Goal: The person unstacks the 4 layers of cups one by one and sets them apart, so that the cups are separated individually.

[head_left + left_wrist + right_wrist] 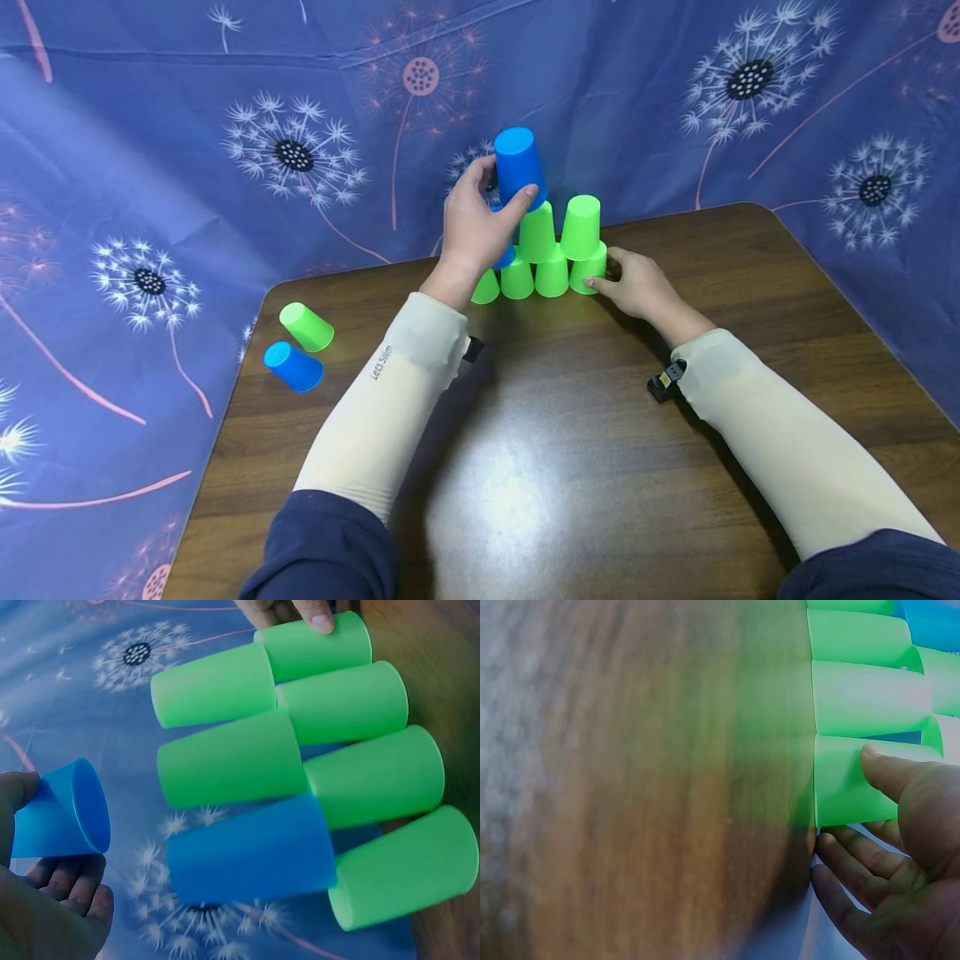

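My left hand [476, 221] holds an upside-down blue cup [517, 162] in the air, thumb on one side and fingers on the other. Below it stands a stack of upside-down cups in two rows. Several green cups make up the lower row, such as this green cup [375, 776]; on them sit a second-row blue cup [251, 851] and two green cups [582, 227]. In the head view my left hand partly hides that blue cup. My right hand [637, 283] grips the rightmost bottom green cup [855, 780], its thumb on the front and fingers around the far side.
To the left on the brown wooden table [570, 433], a loose green cup [307, 327] and a loose blue cup [294, 367] are close together. A blue cloth [570, 83] with dandelion prints hangs right behind the stack, along the table's back edge.
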Action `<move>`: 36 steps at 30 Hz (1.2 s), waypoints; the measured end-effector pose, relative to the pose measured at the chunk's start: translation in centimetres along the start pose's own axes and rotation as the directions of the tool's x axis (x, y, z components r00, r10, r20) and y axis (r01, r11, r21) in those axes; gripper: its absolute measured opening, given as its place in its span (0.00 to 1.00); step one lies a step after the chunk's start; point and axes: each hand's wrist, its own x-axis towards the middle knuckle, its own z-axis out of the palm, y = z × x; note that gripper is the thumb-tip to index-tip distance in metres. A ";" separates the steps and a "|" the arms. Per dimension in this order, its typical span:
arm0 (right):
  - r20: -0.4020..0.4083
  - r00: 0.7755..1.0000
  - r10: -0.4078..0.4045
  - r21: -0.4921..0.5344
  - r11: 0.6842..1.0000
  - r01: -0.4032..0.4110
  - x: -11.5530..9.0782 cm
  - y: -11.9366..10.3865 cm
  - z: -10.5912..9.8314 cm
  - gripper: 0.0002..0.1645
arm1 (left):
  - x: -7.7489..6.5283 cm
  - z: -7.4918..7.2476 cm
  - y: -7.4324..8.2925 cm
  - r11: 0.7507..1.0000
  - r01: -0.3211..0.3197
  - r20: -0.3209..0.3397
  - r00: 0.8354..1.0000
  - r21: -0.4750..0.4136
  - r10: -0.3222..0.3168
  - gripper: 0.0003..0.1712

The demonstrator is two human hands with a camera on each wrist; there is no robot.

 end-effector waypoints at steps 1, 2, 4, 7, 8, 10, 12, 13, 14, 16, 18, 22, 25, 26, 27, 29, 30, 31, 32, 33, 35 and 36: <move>-0.001 1.000 0.001 -0.001 1.000 -0.001 0.0 0.0 0.0 0.40 | -0.2 -0.4 -0.1 1.000 -0.002 -0.009 1.000 -0.007 0.001 0.42; -0.003 1.000 0.001 -0.002 1.000 -0.001 0.1 0.1 0.1 0.40 | -0.3 -0.8 -0.3 1.000 -0.001 -0.017 1.000 -0.012 0.000 0.43; -0.006 1.000 0.000 -0.007 1.000 0.000 0.1 0.1 0.2 0.40 | -0.7 -1.6 -0.6 1.000 -0.010 -0.034 0.999 -0.016 0.010 0.42; -0.007 1.000 -0.002 -0.010 1.000 0.002 0.2 0.2 0.3 0.39 | -1.5 -2.8 -1.2 1.000 -0.020 -0.050 0.999 -0.019 0.019 0.41; -0.006 1.000 -0.003 -0.010 1.000 0.003 0.2 0.2 0.3 0.39 | -1.8 -3.2 -1.5 1.000 -0.025 -0.057 0.998 -0.018 0.024 0.40; -0.003 1.000 -0.003 -0.008 1.000 0.002 0.2 0.0 0.4 0.39 | -2.6 -4.1 -2.1 1.000 -0.030 -0.074 0.997 -0.009 0.029 0.39; 0.003 1.000 -0.001 -0.006 1.000 0.001 0.2 0.0 0.4 0.39 | -3.3 -4.9 -3.0 0.999 -0.042 -0.093 0.995 -0.001 0.042 0.37; 0.005 1.000 -0.001 -0.004 1.000 0.001 0.2 -0.1 0.4 0.39 | -3.7 -5.3 -3.6 0.999 -0.052 -0.103 0.993 0.004 0.052 0.37; 0.007 1.000 -0.001 -0.002 1.000 0.001 0.2 -0.1 0.4 0.39 | -4.0 -5.8 -4.2 0.998 -0.062 -0.115 0.991 0.009 0.063 0.36; 0.009 1.000 0.000 0.001 1.000 0.000 0.2 -0.2 0.3 0.39 | -4.7 -6.6 -5.3 0.997 -0.072 -0.128 0.989 0.012 0.073 0.36; 0.012 1.000 0.001 0.001 1.000 -0.001 0.1 -0.2 0.2 0.40 | -5.3 -7.4 -6.3 0.998 -0.068 -0.139 0.988 0.019 0.070 0.37; 0.015 1.000 0.005 0.000 1.000 -0.005 0.0 -0.3 0.0 0.40 | -6.8 -8.6 -7.9 0.999 -0.017 -0.140 0.990 0.039 0.023 0.37; 0.013 1.000 0.004 -0.002 1.000 -0.004 0.0 -0.2 0.0 0.40 | -8.0 -9.4 -8.9 0.998 0.018 -0.144 0.990 0.060 -0.009 0.37; 0.012 1.000 0.004 -0.003 1.000 -0.004 0.0 -0.2 0.0 0.40 | -8.3 -9.6 -9.4 0.997 0.032 -0.143 0.990 0.070 -0.022 0.37; 0.012 1.000 0.003 -0.004 1.000 -0.003 0.0 -0.2 0.0 0.40 | -8.7 -9.8 -9.8 0.996 0.047 -0.141 0.989 0.079 -0.036 0.37; 0.013 1.000 0.002 -0.007 1.000 -0.002 0.0 -0.3 0.0 0.41 | -9.4 -10.3 -10.7 0.993 0.077 -0.140 0.988 0.091 -0.064 0.37; 0.012 1.000 0.002 -0.008 1.000 -0.002 0.0 -0.3 0.0 0.41 | -9.6 -10.4 -11.3 0.991 0.092 -0.139 0.987 0.096 -0.078 0.37; 0.012 1.000 0.002 -0.008 1.000 -0.002 0.0 -0.3 0.0 0.41 | -9.9 -10.6 -11.8 0.989 0.105 -0.136 0.987 0.103 -0.091 0.37; 0.012 1.000 0.001 -0.006 1.000 -0.001 0.0 -0.3 0.0 0.42 | -10.1 -10.8 -12.4 0.987 0.118 -0.136 0.985 0.111 -0.103 0.37; 0.012 1.000 0.001 -0.006 1.000 -0.001 0.0 -0.3 0.0 0.42 | -10.3 -11.0 -12.9 0.986 0.129 -0.138 0.984 0.110 -0.113 0.36; 0.010 1.000 0.000 -0.004 1.000 0.000 -0.1 -0.3 0.0 0.42 | -10.5 -11.4 -14.0 0.984 0.144 -0.139 0.982 0.103 -0.129 0.36; 0.009 1.000 -0.001 -0.004 1.000 0.001 -0.1 -0.3 0.0 0.42 | -10.6 -11.5 -14.6 0.983 0.153 -0.140 0.980 0.098 -0.139 0.36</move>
